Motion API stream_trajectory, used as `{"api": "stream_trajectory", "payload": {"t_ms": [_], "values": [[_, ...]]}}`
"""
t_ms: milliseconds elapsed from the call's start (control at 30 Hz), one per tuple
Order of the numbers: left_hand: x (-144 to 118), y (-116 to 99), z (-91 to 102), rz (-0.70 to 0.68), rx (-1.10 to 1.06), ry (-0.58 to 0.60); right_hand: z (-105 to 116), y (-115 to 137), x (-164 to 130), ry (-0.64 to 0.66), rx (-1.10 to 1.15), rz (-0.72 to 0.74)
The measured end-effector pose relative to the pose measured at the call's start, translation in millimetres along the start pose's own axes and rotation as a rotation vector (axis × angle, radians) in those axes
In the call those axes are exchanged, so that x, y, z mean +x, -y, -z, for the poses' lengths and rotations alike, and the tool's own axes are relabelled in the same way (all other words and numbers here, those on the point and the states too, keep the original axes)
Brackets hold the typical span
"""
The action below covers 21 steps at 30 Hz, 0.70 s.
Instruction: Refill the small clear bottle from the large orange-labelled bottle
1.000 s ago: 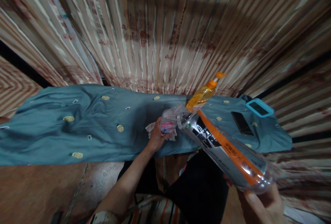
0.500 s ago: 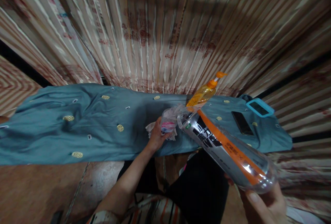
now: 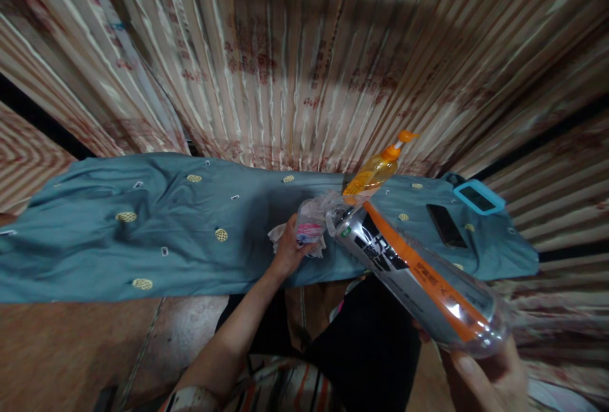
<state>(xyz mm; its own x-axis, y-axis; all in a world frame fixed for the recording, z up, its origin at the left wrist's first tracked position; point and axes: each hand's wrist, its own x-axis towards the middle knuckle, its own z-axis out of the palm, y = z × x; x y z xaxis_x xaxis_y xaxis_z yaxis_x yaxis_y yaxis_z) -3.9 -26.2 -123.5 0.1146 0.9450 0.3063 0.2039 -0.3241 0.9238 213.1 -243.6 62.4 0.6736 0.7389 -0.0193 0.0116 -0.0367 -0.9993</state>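
Right hand [image 3: 485, 377] sat nearest the camera, low right, fingers wrapped under the base of a large clear plastic bottle [image 3: 413, 275] with an orange-and-black label. Bottle was tilted, mouth pointing away and left — neck end met the small plastic cup [image 3: 310, 226] at the table edge. Whether anything was pouring: couldn't tell.

Left hand [image 3: 287, 251] reached forward over the lap, fingers closed around that cup, which had a pink band on it. Cup rested on a crumpled white cloth [image 3: 278, 235] lying on the teal tablecloth [image 3: 143, 240], close to its near edge.

Directly behind the bottle's neck stood an orange pump dispenser bottle [image 3: 375, 171] — partly blocked by the big bottle, just beside the cup. Farther right on the cloth lay a dark phone [image 3: 445, 225], flat, and past it a device in a light-blue case [image 3: 478, 197] near the table's right end. Both well apart from the hands.

Left stretch of the tablecloth carried only its printed yellow spots. Striped curtain [image 3: 285, 63] hung close behind the table, filling the background.
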Motion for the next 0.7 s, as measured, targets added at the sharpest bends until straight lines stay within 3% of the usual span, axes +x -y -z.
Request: {"api": "stream_trajectory", "payload": {"t_ms": [200,700], "values": [[-1.4,-3.1,-1.9,-0.003,-0.020,-0.016,-7.1,0.1,-1.5,-0.061,0.035,0.005],[-0.5,-6.3,1.9,0.046,-0.010,0.000,-4.8,-4.0,-4.4,-0.037,0.041,0.021]]}}
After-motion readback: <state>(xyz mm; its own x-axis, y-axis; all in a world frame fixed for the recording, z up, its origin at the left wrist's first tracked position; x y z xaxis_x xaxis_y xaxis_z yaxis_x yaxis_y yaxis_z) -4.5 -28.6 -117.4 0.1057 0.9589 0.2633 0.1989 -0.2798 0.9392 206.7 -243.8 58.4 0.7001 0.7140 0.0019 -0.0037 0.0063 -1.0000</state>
